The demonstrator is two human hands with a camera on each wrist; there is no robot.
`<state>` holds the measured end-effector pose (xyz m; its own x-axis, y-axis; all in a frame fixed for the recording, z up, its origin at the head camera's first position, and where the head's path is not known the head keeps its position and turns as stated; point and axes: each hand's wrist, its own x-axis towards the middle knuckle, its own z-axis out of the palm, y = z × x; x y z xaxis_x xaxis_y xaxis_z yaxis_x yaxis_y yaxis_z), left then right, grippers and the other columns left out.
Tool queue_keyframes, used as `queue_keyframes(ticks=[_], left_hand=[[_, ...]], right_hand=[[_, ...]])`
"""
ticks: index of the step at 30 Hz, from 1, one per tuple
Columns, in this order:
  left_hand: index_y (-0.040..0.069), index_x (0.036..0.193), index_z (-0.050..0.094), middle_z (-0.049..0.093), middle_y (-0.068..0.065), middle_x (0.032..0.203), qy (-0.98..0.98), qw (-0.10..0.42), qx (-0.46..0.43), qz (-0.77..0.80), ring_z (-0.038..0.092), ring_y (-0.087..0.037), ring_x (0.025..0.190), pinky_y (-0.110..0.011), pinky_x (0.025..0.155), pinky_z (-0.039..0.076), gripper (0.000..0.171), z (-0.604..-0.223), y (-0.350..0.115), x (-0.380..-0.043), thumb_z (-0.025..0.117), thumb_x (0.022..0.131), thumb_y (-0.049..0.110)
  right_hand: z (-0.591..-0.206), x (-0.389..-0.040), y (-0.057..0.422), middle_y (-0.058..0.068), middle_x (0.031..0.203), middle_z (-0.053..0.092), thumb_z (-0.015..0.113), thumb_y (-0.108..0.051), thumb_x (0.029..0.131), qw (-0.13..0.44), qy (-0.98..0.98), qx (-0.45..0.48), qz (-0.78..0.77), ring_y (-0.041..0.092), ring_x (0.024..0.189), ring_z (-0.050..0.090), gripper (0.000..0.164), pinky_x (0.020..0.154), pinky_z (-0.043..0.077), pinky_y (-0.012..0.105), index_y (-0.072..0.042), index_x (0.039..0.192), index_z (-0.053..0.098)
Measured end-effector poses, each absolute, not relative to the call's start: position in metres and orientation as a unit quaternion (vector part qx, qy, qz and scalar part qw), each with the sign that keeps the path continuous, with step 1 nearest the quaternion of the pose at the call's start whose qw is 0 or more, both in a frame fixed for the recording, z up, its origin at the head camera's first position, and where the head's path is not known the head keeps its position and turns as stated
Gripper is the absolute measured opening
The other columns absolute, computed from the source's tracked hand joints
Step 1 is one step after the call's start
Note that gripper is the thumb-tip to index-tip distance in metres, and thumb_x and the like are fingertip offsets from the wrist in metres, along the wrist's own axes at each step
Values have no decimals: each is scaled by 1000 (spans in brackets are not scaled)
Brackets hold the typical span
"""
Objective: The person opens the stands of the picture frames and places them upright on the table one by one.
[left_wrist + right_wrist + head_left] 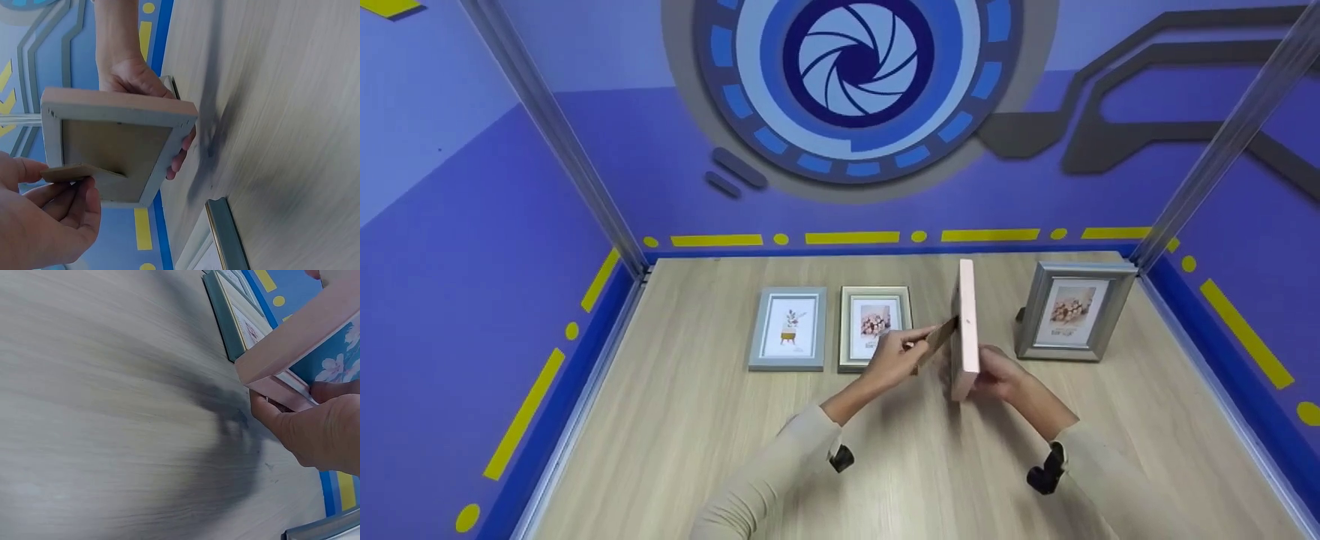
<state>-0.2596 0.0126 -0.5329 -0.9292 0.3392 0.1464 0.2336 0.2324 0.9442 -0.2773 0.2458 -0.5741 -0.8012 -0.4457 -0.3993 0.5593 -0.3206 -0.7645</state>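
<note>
A pink photo frame [968, 330] is held upright on its edge between the two hands, nearly edge-on in the head view. My right hand [1001, 373] grips its lower right part, with the thumb over the front and fingers behind, as the right wrist view shows. A blue picture with pale flowers [333, 368] fills its front. On the back, a brown board [115, 143] carries a hinged stand flap [79, 172], tilted out from the board. My left hand [894, 358] pinches the flap's free end between thumb and fingers.
A grey-blue photo frame [757, 330] and a champagne photo frame [846, 330] lie side by side on the wooden table [690, 420]. At the right, a grey photo frame [1030, 315] stands upright. Blue walls [607, 150] enclose the table's back and sides.
</note>
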Motion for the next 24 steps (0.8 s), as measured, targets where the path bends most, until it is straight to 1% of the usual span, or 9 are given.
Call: queue_keyframes(ticks=[2, 5, 10, 13, 15, 18, 19, 22, 24], left_hand=[[7, 136, 65, 70, -12, 131, 787, 49, 182, 587, 60, -6, 83, -14, 61, 44, 42, -532, 10, -261, 48, 98, 11], [9, 139, 64, 68, -13, 134, 788, 64, 184, 584, 61, -10, 94, -16, 65, 46, 41, -530, 7, -260, 46, 101, 12], [8, 140, 62, 66, -12, 138, 791, 71, 192, 577, 64, -16, 108, -20, 76, 49, 41, -527, 6, -259, 45, 103, 11], [7, 140, 62, 67, -12, 137, 798, 65, 187, 570, 65, -15, 109, -26, 84, 52, 41, -526, 8, -259, 45, 102, 10], [7, 139, 63, 68, -11, 136, 808, 44, 190, 557, 66, -15, 102, -34, 96, 51, 42, -524, 10, -259, 48, 100, 7], [7, 137, 65, 68, -10, 135, 829, -14, 225, 513, 68, -20, 109, -48, 109, 45, 42, -523, 13, -258, 54, 96, 5], [6, 136, 65, 69, -10, 135, 836, -38, 244, 490, 67, -22, 114, -49, 114, 42, 41, -522, 14, -257, 56, 95, 5], [5, 132, 67, 69, -11, 134, 849, -102, 303, 421, 62, -25, 128, -43, 115, 43, 38, -520, 19, -253, 63, 95, 8], [6, 130, 69, 71, -9, 131, 852, -128, 327, 388, 63, -23, 124, -34, 109, 48, 35, -520, 22, -252, 65, 95, 12]], right_hand=[[-571, -276, 248, 4, 107, 69, 55, -16, 105, 333, 476, 25, -814, 22, 101, 67, 14, 95, 53, 46, -15, 117, 62], [-568, -275, 250, 5, 112, 66, 62, -21, 102, 352, 468, -9, -811, 22, 106, 65, 30, 102, 50, 50, -17, 130, 51], [-569, -275, 252, 7, 110, 70, 43, -15, 110, 338, 482, 12, -808, 23, 105, 66, 22, 102, 51, 53, -10, 130, 51], [-573, -277, 254, 8, 107, 72, 42, -13, 110, 326, 489, 34, -808, 23, 103, 68, 24, 103, 51, 53, -5, 125, 58], [-575, -278, 255, 9, 104, 74, 43, -12, 109, 318, 491, 44, -810, 24, 101, 69, 24, 102, 52, 52, -4, 121, 63], [-579, -279, 257, 9, 100, 75, 41, -9, 109, 307, 496, 44, -811, 23, 98, 70, 26, 98, 55, 49, -6, 112, 67], [-580, -279, 257, 8, 99, 75, 39, -7, 109, 299, 508, 40, -806, 22, 96, 71, 27, 96, 56, 46, -2, 119, 64], [-583, -280, 255, 3, 97, 72, 36, 2, 105, 273, 554, 48, -785, 17, 92, 69, 35, 89, 59, 39, 8, 137, 48], [-584, -281, 252, -2, 96, 70, 36, 4, 103, 253, 588, 60, -766, 13, 89, 68, 45, 84, 59, 34, 11, 148, 31]])
